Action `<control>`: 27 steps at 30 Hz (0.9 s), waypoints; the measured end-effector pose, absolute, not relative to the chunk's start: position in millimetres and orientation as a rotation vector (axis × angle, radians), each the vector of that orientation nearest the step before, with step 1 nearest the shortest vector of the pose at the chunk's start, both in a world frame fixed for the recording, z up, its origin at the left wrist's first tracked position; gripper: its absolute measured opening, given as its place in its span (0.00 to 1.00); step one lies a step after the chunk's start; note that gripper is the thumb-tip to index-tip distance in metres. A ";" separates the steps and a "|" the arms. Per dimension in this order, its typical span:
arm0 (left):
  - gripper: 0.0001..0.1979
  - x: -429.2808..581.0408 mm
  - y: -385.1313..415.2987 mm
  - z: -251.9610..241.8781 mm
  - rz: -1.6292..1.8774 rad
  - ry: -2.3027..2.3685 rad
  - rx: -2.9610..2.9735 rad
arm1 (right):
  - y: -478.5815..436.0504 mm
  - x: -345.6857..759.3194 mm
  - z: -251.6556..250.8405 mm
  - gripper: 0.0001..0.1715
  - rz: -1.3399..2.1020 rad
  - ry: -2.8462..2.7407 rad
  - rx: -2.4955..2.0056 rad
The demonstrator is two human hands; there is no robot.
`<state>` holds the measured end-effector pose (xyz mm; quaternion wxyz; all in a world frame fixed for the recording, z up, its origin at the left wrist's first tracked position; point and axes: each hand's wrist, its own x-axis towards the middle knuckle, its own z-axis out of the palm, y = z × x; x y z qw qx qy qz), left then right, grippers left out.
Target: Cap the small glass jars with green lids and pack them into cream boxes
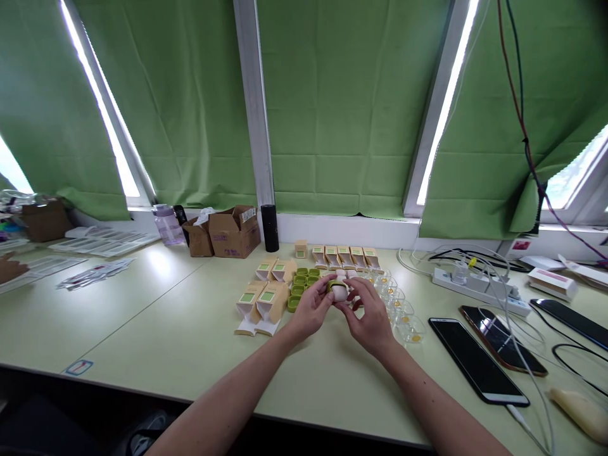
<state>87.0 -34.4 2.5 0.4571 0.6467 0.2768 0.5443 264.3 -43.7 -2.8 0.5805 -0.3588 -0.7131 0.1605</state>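
Note:
Between my two hands is a small rounded white piece with an olive-green band or cover along its upper left side. My left hand grips it from the left with thumb and fingers. From the right, the fingers of my right hand close around its other side. Just behind and to the left sit several olive-green square trays or covers. More white pieces show partly behind my fingers. Beside my right hand stand rows of clear plastic cups with yellow-orange dots.
Folded cardboard boxes with green labels lie left of the trays, and another row stands behind. At right are a power strip, cables and phones. Brown cartons and a black cylinder line the back. Another person's hand is far left.

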 end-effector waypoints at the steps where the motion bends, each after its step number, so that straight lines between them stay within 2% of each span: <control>1: 0.31 87.0 -34.3 2.6 1.337 0.684 1.595 | -43.4 264.7 -3.7 0.21 0.327 -1.717 -0.836; 6: 0.29 87.8 -32.5 2.1 1.288 0.684 1.599 | -40.6 266.1 -8.2 0.18 0.156 -1.850 -0.830; 16: 0.27 89.3 -30.5 0.4 1.330 0.708 1.556 | -37.5 264.4 -10.4 0.20 -0.119 -1.913 -0.708; 27: 0.23 98.9 -31.0 0.2 1.446 0.708 1.491 | -37.1 263.2 -8.6 0.22 -0.197 -1.911 -0.681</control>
